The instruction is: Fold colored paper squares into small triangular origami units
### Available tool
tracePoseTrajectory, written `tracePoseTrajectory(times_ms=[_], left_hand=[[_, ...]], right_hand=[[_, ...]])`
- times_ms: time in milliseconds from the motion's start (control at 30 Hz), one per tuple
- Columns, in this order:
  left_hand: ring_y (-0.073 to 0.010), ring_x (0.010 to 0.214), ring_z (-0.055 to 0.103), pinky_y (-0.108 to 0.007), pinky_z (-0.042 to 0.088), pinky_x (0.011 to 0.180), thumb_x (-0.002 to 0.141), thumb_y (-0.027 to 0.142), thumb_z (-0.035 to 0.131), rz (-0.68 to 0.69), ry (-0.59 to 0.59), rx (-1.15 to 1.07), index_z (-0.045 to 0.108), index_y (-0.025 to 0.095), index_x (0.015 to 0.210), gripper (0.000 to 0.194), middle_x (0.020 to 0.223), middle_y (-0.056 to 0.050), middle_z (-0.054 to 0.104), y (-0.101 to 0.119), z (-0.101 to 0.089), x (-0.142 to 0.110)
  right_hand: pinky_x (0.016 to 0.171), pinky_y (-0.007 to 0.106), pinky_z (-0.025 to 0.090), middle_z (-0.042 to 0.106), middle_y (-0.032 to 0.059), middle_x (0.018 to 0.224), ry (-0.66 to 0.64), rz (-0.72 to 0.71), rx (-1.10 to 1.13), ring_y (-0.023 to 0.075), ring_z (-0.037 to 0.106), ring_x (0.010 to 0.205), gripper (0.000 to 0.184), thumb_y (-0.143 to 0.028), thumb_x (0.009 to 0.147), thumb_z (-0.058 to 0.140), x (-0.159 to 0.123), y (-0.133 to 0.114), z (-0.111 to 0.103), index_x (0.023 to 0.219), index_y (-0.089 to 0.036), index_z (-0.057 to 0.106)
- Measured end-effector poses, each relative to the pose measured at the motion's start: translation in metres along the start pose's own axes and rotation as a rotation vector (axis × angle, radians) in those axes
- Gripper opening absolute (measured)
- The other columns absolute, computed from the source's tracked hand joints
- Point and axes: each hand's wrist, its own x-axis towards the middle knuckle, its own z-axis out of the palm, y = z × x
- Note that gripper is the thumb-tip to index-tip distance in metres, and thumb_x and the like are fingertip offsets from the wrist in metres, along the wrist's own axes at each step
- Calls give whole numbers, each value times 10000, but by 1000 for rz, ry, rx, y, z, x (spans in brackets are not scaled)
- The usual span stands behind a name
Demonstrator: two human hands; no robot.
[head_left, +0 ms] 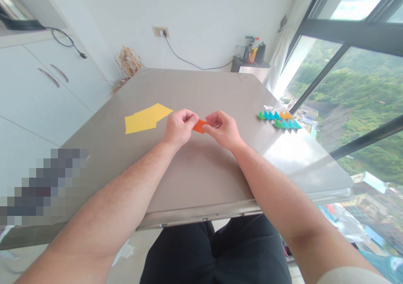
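Note:
Over the middle of the table, a small piece of folded orange paper (199, 126) is held between both hands. My left hand (180, 127) pinches its left end with thumb and fingers. My right hand (223, 128) grips the right end, thumb on the near side. The fingers cover part of the paper, so its full shape is hidden. Left of my left hand lie overlapping sheets of yellow paper (141, 119). Far to the right stand small folded paper boats (285, 124) in two rows, coloured green, blue and orange.
The grey-brown table (201, 174) reaches towards a white wall with a socket (160, 32) and a black cord. A low cabinet (251, 67) with bottles stands behind it. Windows (355, 78) line the right side. A pixelated dark patch (44, 183) covers the left table edge.

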Motion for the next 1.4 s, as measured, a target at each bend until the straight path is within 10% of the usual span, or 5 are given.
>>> tracePoseTrajectory(times_ms=[667, 1400], left_hand=[[-150, 684, 612, -268, 464, 660, 851, 310, 646, 160, 172, 67, 670, 195, 781, 137, 731, -9, 693, -1, 6, -3], [-154, 677, 605, -271, 446, 633, 817, 283, 633, 38, 205, -15, 661, 186, 756, 118, 714, -9, 674, 4, 8, -4]], right_hand=[[675, 286, 469, 705, -10, 723, 50, 24, -24, 141, 597, 677, 170, -364, 762, 684, -1, -3, 6, 708, -206, 653], [561, 263, 387, 601, -26, 606, 1, 122, 233, 115, 512, 585, 205, -348, 730, 718, 0, -5, 7, 637, -202, 610]])
